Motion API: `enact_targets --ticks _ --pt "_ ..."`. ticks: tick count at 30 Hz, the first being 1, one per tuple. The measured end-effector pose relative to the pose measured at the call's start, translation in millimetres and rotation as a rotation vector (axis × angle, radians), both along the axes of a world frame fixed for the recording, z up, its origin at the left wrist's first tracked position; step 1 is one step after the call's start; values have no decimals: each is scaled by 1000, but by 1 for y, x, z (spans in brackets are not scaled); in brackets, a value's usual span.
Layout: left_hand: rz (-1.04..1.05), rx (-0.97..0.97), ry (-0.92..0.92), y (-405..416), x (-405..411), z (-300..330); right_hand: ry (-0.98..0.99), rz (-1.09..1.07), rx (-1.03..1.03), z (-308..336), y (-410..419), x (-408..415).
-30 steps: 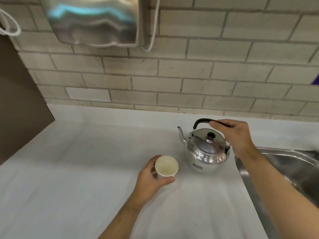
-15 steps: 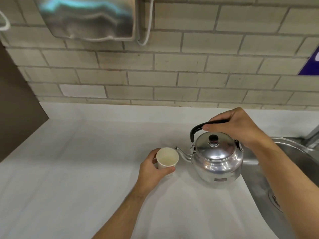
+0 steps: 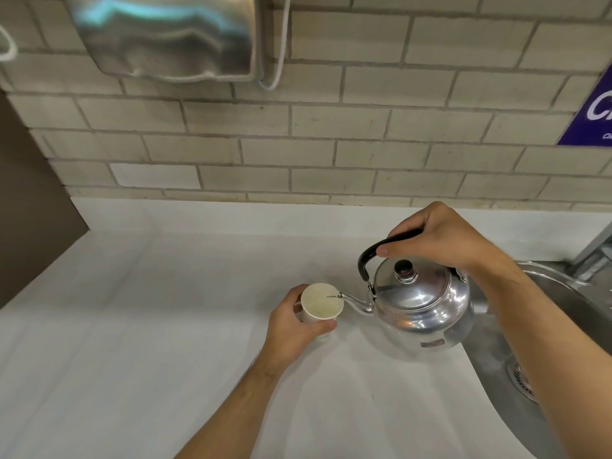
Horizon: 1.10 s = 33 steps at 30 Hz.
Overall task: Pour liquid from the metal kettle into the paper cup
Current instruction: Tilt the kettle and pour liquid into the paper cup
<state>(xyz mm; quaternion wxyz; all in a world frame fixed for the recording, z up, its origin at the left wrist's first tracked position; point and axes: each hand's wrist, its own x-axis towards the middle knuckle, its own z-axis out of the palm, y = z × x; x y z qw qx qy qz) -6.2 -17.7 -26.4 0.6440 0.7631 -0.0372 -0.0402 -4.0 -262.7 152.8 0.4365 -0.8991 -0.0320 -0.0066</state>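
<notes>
A shiny metal kettle (image 3: pixel 420 301) with a black knob and black handle hangs tilted to the left, just above the white counter (image 3: pixel 132 326). My right hand (image 3: pixel 440 238) grips its handle from above. The thin spout tip reaches over the rim of a small white paper cup (image 3: pixel 320 303), and a fine thread of liquid shows at the tip. My left hand (image 3: pixel 291 326) wraps around the cup's left and near side, holding it upright on the counter.
A steel sink (image 3: pixel 543 329) with a drain lies right of the kettle, a tap base behind it. A tiled wall runs along the back, with a metal dispenser (image 3: pixel 165 34) and a cable high up. A brown panel (image 3: pixel 29 200) borders the left.
My right hand lifted the kettle off the counter, swung it left and tipped it, so the spout now sits over the cup's rim. The cup and my left hand stayed put.
</notes>
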Motion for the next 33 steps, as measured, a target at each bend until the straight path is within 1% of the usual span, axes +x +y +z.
enact_targets --ticks 13,33 --pt "8 -2 -3 -2 -3 0 4 5 -74 9 1 -5" --pt "3 -31 1 0 -4 0 28 -11 -94 16 6 -6"
